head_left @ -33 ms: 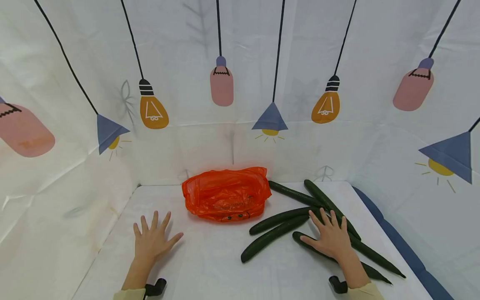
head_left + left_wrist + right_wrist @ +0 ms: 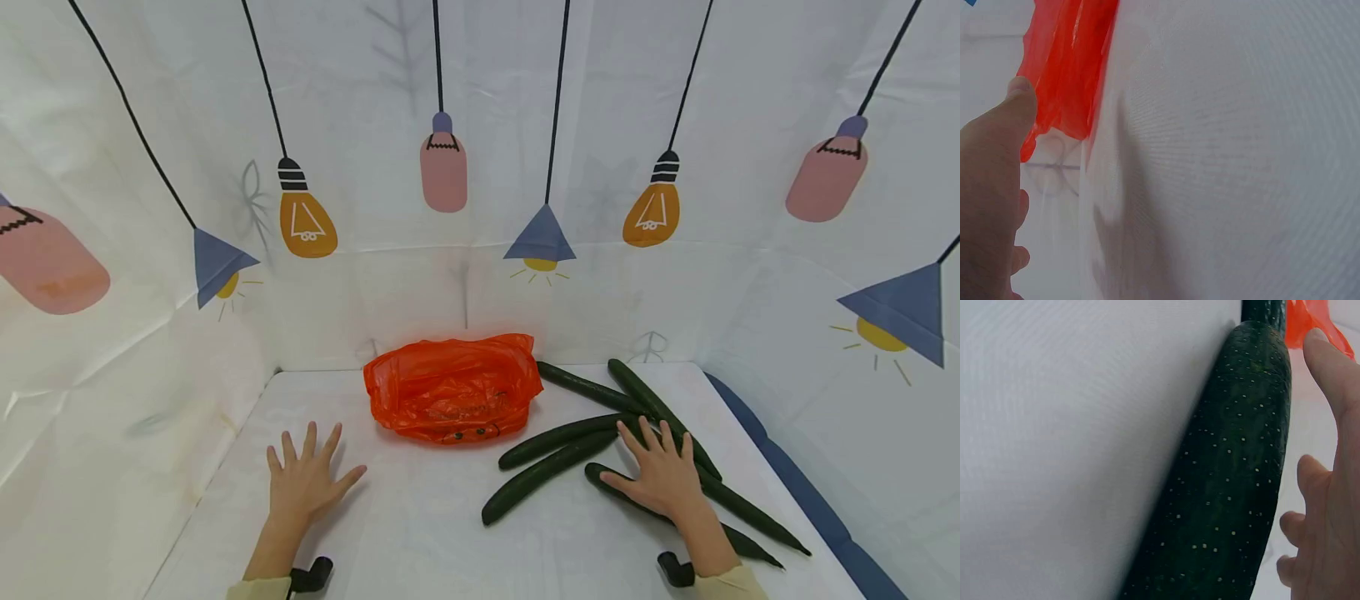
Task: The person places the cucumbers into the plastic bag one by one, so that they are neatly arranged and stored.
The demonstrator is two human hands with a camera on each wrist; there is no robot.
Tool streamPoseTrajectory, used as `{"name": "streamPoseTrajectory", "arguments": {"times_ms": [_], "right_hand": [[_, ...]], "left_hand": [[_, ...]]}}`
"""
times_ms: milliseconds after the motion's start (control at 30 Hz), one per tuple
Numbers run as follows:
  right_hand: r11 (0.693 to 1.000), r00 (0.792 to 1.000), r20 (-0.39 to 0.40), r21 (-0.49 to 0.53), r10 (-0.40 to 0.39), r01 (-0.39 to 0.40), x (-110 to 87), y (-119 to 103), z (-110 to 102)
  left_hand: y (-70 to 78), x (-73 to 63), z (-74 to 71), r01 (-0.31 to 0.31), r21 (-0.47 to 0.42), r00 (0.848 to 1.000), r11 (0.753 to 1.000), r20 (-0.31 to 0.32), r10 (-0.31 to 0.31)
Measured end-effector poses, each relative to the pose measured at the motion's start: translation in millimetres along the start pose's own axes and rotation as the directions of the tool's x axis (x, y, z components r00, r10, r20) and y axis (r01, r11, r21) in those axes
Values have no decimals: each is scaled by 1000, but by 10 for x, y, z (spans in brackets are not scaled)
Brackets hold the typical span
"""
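Note:
My left hand (image 2: 302, 483), fingers spread and holding nothing, is over the left part of the white table. My right hand (image 2: 663, 475) is spread above several dark green cucumbers (image 2: 551, 477) on the table's right side; it grips none of them. In the right wrist view one cucumber (image 2: 1229, 456) lies close beside the thumb, with a gap showing between them. A crumpled red plastic bag (image 2: 453, 392) sits at the back middle, between the hands and farther away. The left wrist view shows the thumb in front of the bag (image 2: 1072, 69). The bag's inside is hidden.
White cloth walls (image 2: 480, 292) printed with hanging lamps stand behind and at both sides of the white table (image 2: 420, 533). Along the table's right edge runs a blue padded strip (image 2: 795, 483). A black wrist mount (image 2: 311, 575) sits at each wrist.

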State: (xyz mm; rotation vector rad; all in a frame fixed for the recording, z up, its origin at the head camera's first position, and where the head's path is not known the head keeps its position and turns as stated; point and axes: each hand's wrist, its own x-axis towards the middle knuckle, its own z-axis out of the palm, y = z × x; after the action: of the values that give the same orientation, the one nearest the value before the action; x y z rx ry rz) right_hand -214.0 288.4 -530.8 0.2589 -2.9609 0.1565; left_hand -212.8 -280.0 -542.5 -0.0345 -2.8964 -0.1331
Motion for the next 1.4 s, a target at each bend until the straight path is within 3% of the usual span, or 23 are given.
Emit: {"name": "streamPoseTrajectory", "arguments": {"times_ms": [600, 867, 1133, 1400], "right_hand": [[999, 999, -25, 23, -33, 33, -7, -23, 90], [996, 997, -36, 53, -63, 64, 3, -30, 100], [974, 985, -112, 168, -135, 153, 12, -135, 81], [954, 968, -154, 196, -197, 225, 55, -270, 115]], "left_hand": [[-13, -21, 33, -7, -25, 1000, 1000, 4, 7], [57, -40, 33, -41, -67, 998, 997, -51, 38], [126, -63, 43, -62, -125, 994, 990, -94, 50], [196, -47, 61, -62, -168, 993, 984, -111, 43]]}}
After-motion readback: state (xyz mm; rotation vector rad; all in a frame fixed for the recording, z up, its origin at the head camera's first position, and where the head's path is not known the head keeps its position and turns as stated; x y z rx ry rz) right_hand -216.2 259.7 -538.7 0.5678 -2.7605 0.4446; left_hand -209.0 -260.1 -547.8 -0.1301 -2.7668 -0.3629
